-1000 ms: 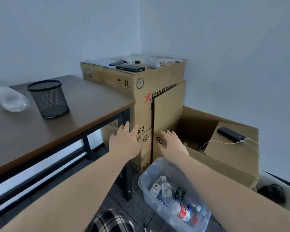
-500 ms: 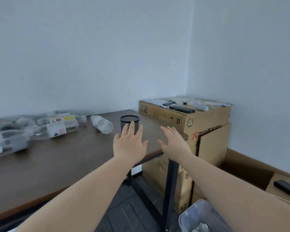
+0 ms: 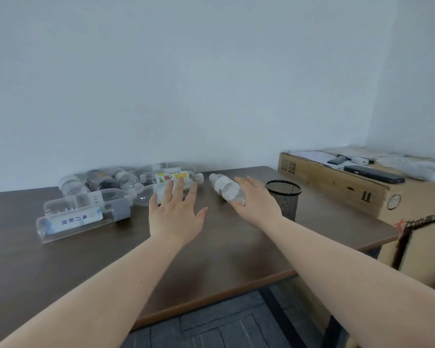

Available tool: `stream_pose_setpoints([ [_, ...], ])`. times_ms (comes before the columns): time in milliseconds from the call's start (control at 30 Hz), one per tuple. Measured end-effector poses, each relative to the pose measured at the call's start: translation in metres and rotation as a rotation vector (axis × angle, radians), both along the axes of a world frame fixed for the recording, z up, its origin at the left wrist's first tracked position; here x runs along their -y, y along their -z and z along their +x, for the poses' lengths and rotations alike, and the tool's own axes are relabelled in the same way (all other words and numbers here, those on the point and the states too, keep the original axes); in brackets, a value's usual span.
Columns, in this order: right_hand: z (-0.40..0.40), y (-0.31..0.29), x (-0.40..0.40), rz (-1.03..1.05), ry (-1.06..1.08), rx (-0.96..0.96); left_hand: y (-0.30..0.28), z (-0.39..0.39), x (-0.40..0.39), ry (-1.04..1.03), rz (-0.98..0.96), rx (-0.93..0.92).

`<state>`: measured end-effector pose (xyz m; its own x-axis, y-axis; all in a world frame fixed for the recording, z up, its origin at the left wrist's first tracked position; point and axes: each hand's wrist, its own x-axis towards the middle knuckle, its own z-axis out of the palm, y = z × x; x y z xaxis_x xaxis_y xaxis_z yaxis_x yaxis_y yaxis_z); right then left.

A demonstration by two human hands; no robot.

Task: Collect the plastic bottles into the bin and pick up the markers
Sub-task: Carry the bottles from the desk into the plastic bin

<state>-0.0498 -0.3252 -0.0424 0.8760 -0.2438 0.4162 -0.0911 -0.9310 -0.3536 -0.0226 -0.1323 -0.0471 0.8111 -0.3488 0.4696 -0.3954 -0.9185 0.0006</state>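
Note:
Several clear plastic bottles lie in a heap at the back left of the dark wooden table. One clear bottle lies apart, to the right of the heap. My right hand reaches over the table with straight fingers, its fingertips at this bottle's near end. My left hand is held flat and open above the table, its fingertips in front of a bottle with a coloured label. Neither hand holds anything. No markers and no bin are in view.
A black mesh pen cup stands just right of my right hand. A large cardboard box stands past the table's right end, with a dark phone, papers and small items on top. Dark floorboards show below the table's near edge.
The view has swung left and up from the floor bin and boxes to the tabletop. Both hands have moved out over the table toward the bottles.

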Motion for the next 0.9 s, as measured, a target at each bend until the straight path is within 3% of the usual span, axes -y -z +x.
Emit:
stream_pose_setpoints([
  [233,0.087,0.018,-0.008,-0.114,0.145,-0.119,0.014,0.058,-0.024,-0.041,0.042,-0.008],
  [367,0.114,0.027,-0.005,-0.027,0.268,-0.229,0.021,0.080,-0.034,-0.067,0.065,-0.017],
  [667,0.103,0.033,-0.017,0.097,0.216,0.162,0.024,0.089,-0.068,-0.161,0.127,0.013],
  [900,0.084,0.018,-0.058,0.123,0.074,0.241,0.021,0.086,-0.128,-0.342,0.171,-0.011],
])
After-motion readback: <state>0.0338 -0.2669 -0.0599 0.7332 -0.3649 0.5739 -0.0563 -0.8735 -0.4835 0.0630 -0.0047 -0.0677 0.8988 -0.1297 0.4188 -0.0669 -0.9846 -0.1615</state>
